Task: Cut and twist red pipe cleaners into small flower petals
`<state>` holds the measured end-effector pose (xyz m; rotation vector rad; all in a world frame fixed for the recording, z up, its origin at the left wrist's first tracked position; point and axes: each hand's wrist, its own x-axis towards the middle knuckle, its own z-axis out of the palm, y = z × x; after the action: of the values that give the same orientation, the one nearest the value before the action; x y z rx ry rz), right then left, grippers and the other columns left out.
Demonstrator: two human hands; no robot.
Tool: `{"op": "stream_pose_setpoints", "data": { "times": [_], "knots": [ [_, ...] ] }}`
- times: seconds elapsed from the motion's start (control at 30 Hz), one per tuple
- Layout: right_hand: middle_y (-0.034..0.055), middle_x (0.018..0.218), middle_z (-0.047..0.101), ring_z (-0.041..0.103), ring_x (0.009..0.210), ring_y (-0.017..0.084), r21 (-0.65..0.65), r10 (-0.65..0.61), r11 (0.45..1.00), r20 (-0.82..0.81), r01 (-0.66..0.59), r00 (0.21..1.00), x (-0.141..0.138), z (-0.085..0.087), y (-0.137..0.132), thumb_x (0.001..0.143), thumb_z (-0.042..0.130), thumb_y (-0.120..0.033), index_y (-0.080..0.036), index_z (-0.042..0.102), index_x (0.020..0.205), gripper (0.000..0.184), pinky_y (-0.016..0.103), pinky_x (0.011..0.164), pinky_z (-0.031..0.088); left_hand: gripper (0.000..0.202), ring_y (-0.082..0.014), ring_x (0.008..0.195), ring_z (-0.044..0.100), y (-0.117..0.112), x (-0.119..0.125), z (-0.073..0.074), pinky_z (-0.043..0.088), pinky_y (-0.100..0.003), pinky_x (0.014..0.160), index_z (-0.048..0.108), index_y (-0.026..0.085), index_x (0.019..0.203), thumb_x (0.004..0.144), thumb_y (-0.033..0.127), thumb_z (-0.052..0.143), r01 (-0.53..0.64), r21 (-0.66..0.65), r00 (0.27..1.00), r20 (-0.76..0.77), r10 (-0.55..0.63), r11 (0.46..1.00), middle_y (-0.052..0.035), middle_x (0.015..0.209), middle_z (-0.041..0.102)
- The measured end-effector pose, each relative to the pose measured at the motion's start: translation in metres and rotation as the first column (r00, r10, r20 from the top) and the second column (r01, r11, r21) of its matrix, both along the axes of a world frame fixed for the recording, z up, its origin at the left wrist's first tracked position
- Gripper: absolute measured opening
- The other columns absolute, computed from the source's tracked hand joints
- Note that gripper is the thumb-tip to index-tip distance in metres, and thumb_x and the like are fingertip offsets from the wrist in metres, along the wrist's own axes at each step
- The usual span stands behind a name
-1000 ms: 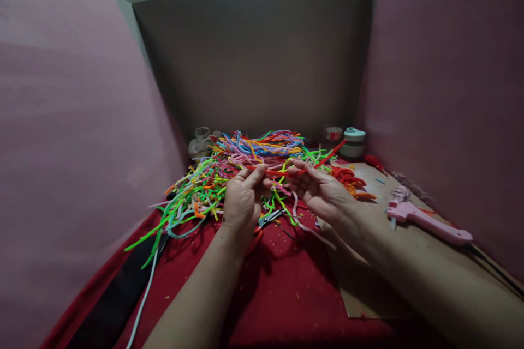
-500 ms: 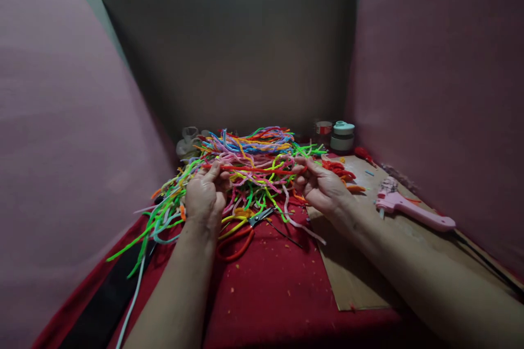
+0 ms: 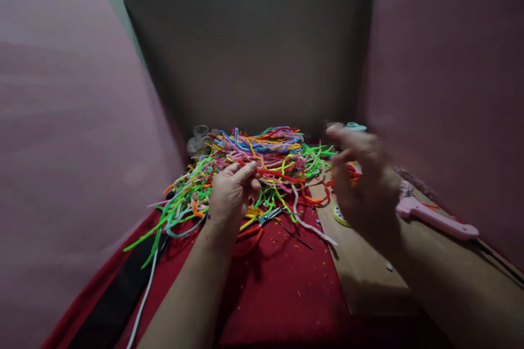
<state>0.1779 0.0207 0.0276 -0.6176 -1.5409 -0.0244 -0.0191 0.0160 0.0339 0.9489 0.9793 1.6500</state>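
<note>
Between the thumb and fingers of my left hand (image 3: 233,191) is pinched a red pipe cleaner (image 3: 282,175), its free length reaching right over the pile. My right hand (image 3: 364,191), smeared by motion, is raised above the cardboard with its fingers apart and nothing visible in it. Behind my left hand spreads a heap of many-coloured pipe cleaners (image 3: 262,144). Scissors (image 3: 268,218) with red and yellow handles lie just right of my left wrist, partly under the pile's edge.
A pink hot glue gun (image 3: 438,218) lies on the cardboard sheet (image 3: 364,283) at right. A mint-lidded jar (image 3: 355,127) stands behind my right hand. Clear plastic pieces (image 3: 200,139) sit at the back left. Orange bits dot the red cloth (image 3: 282,305).
My right hand has let go of the red pipe cleaner's right end and moved right and up, opening. My left hand still pinches its left end. The view has shifted slightly.
</note>
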Motion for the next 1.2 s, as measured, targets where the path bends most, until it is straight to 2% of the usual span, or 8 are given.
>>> {"op": "stream_pose_setpoints", "data": {
  "times": [0.07, 0.17, 0.43, 0.7, 0.83, 0.93, 1.1, 1.2],
  "knots": [
    [0.0079, 0.109, 0.063, 0.054, 0.103, 0.023, 0.076, 0.003, 0.997, 0.269, -0.024, 0.963, -0.018, -0.003, -0.010, 0.082, 0.050, -0.014, -0.024, 0.053, 0.118, 0.038, 0.043, 0.091, 0.040, 0.020, -0.0045, 0.035, 0.048, -0.002, 0.005, -0.001, 0.035, -0.015, 0.033, 0.056, 0.013, 0.069, 0.061, 0.022, 0.072, 0.032, 0.002, 0.999, 0.008, -0.032, 0.999, 0.0028, 0.054, 0.059],
    [0.0126, 0.101, 0.065, 0.055, 0.097, 0.026, -0.087, 0.042, 0.996, 0.352, -0.012, 0.935, -0.038, -0.009, -0.004, 0.083, 0.049, -0.019, -0.014, 0.056, 0.113, 0.031, 0.043, 0.087, 0.042, 0.021, -0.0045, 0.037, 0.048, -0.003, 0.010, -0.003, 0.037, -0.015, 0.035, 0.055, 0.014, 0.069, 0.061, 0.024, 0.072, 0.087, 0.011, 0.996, 0.016, -0.088, 0.996, 0.0030, 0.055, 0.059],
    [0.0025, 0.075, 0.063, 0.055, 0.067, 0.011, -0.448, 0.472, 0.809, 0.108, -0.380, 0.875, -0.052, -0.010, 0.015, 0.083, 0.051, -0.021, -0.015, 0.062, 0.084, 0.012, 0.024, 0.063, 0.044, 0.016, -0.0050, 0.036, 0.046, -0.004, 0.009, -0.003, 0.033, -0.015, 0.034, 0.054, 0.015, 0.070, 0.069, 0.024, 0.068, 0.135, 0.053, 0.991, 0.003, -0.135, 0.989, 0.0048, 0.050, 0.054],
    [-0.0059, 0.046, 0.045, 0.035, 0.040, 0.005, -0.660, 0.529, 0.554, -0.191, -0.507, 0.827, -0.048, 0.004, 0.007, 0.082, 0.052, -0.028, -0.016, 0.054, 0.066, 0.020, 0.019, 0.041, 0.028, 0.016, -0.0048, 0.043, 0.049, -0.005, 0.009, -0.007, 0.036, -0.017, 0.041, 0.065, 0.015, 0.078, 0.068, 0.026, 0.070, 0.168, 0.163, 0.981, -0.121, -0.150, 0.972, 0.0026, 0.058, 0.058],
    [-0.0068, 0.044, 0.041, 0.031, 0.039, 0.004, -0.677, 0.544, 0.486, -0.260, -0.552, 0.798, -0.044, 0.008, 0.004, 0.082, 0.053, -0.029, -0.016, 0.049, 0.060, 0.025, 0.019, 0.040, 0.026, 0.011, -0.0061, 0.044, 0.048, -0.007, 0.013, -0.008, 0.037, -0.018, 0.044, 0.066, 0.015, 0.078, 0.069, 0.022, 0.068, 0.157, 0.209, 0.973, -0.201, -0.115, 0.965, 0.0032, 0.052, 0.055],
    [-0.0052, 0.049, 0.042, 0.034, 0.043, 0.006, -0.672, 0.537, 0.554, -0.162, -0.491, 0.828, -0.044, 0.005, 0.001, 0.083, 0.050, -0.027, -0.017, 0.049, 0.060, 0.025, 0.020, 0.044, 0.028, 0.009, -0.0059, 0.041, 0.046, -0.009, 0.019, -0.008, 0.037, -0.018, 0.042, 0.060, 0.015, 0.072, 0.072, 0.023, 0.065, 0.097, 0.209, 0.970, -0.240, -0.045, 0.973, 0.0041, 0.049, 0.053],
    [-0.0004, 0.057, 0.052, 0.042, 0.051, 0.009, -0.435, 0.226, 0.897, 0.298, -0.079, 0.927, -0.044, -0.004, -0.002, 0.083, 0.048, -0.023, -0.017, 0.056, 0.069, 0.018, 0.025, 0.053, 0.030, 0.015, -0.0068, 0.038, 0.047, -0.014, 0.023, -0.006, 0.036, -0.018, 0.037, 0.055, 0.015, 0.067, 0.069, 0.025, 0.067, -0.004, 0.086, 0.963, -0.269, 0.027, 0.996, 0.0041, 0.048, 0.053],
    [0.0001, 0.055, 0.052, 0.041, 0.049, 0.009, -0.366, 0.130, 0.930, 0.399, 0.028, 0.908, -0.044, -0.008, -0.004, 0.082, 0.048, -0.023, -0.017, 0.059, 0.070, 0.018, 0.026, 0.052, 0.028, 0.018, -0.0080, 0.035, 0.045, -0.014, 0.018, -0.004, 0.035, -0.019, 0.035, 0.056, 0.014, 0.064, 0.068, 0.027, 0.067, 0.094, -0.001, 0.969, -0.228, -0.092, 0.996, 0.0026, 0.044, 0.052]
  ]
}}
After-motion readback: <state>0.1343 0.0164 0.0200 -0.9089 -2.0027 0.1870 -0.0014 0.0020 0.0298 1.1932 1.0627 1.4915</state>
